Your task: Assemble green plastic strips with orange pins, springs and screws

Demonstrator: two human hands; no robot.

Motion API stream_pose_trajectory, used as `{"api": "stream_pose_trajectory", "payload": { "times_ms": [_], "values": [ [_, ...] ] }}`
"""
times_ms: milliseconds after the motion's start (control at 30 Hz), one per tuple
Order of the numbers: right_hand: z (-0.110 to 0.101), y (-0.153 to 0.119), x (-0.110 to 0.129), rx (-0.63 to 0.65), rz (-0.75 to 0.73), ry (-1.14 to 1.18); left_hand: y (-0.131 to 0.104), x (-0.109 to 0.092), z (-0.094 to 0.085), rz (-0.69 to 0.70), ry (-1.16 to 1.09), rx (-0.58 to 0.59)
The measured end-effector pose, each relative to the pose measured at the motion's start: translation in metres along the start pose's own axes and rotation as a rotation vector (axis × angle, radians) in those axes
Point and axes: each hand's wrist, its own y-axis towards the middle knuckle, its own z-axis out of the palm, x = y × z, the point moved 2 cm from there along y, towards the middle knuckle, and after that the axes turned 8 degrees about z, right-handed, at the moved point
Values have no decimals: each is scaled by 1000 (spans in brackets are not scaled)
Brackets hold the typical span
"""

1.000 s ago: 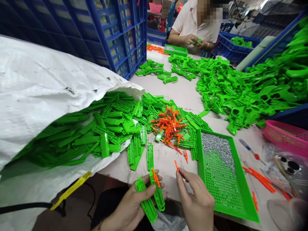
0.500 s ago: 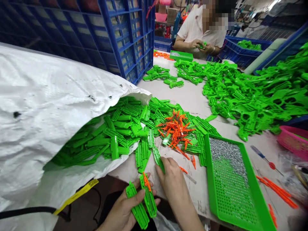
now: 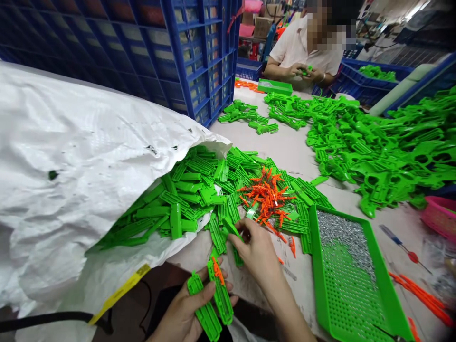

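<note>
white sack (image 3: 89, 156) left | green tray (image 3: 384, 294) right — orange pins (image 3: 269, 197) just ahead

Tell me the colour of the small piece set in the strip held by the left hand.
Orange, on a green strip in the left hand; head view.
</note>
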Motion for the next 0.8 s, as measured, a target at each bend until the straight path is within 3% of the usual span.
{"api": "stream_pose_trajectory", "payload": {
  "times_ms": [100,200,267,400,500,567,667,800],
  "values": [
    [-14,-27,-15,-56,-62,40,6,-1,3,5,-32,-5],
    [-18,-58,-22,-136,-264,60,13,1,14,17,-64,57],
    [-17,-73,-26,-121,-350,82,16,4,22,15,-67,111],
    [-24,-85,-35,-47,-250,161,18,12,33,2,-37,179],
    [-35,-89,-43,-172,-163,214,19,17,37,-37,-33,238],
    [-38,-94,-43,-243,-218,185,20,20,38,-26,-22,248],
    [-35,-102,-37,-236,-369,148,21,21,39,-4,27,237],
    [-32,-106,-31,-196,-371,161,19,23,41,-16,95,191]
  ]
}}
